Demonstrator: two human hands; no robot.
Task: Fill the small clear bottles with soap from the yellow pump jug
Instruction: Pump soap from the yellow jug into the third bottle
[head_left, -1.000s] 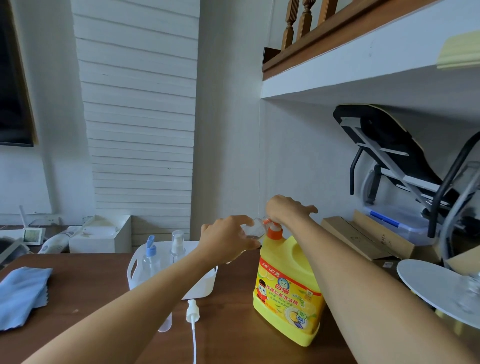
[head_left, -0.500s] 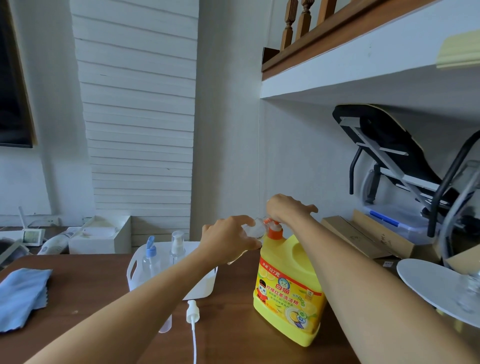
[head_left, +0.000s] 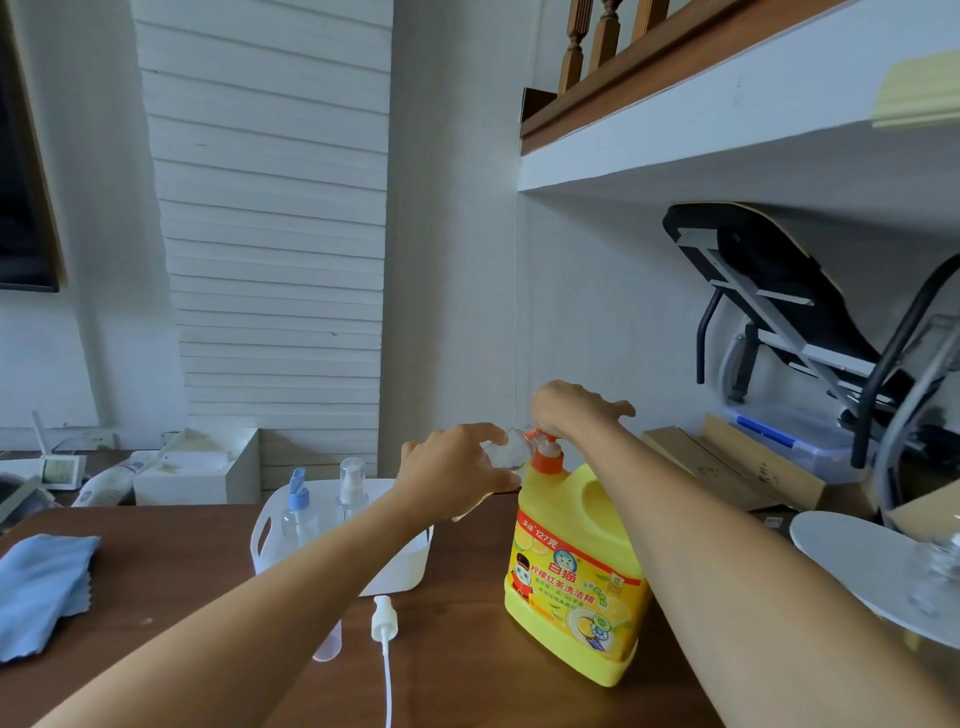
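The left grip (head_left: 457, 467) is closed around a small clear bottle (head_left: 508, 450), tilted with its mouth up against the spout of the orange pump (head_left: 545, 454) on the yellow jug (head_left: 571, 571), which stands on the brown surface (head_left: 197, 597). The right grip (head_left: 571, 408) rests on top of the pump head; whether its fingers curl round it or only press down I cannot tell. This looks like the filling of one bottle, and how much soap is in it is too blurred to read. Its loose spray cap (head_left: 384, 618) lies on the surface just in front of the white basket (head_left: 265, 535), so capping is probably left to do. Two more bottles stand in the basket, one blue-capped (head_left: 298, 512) and one white-capped (head_left: 352, 488); both look clear, likely not yet filled
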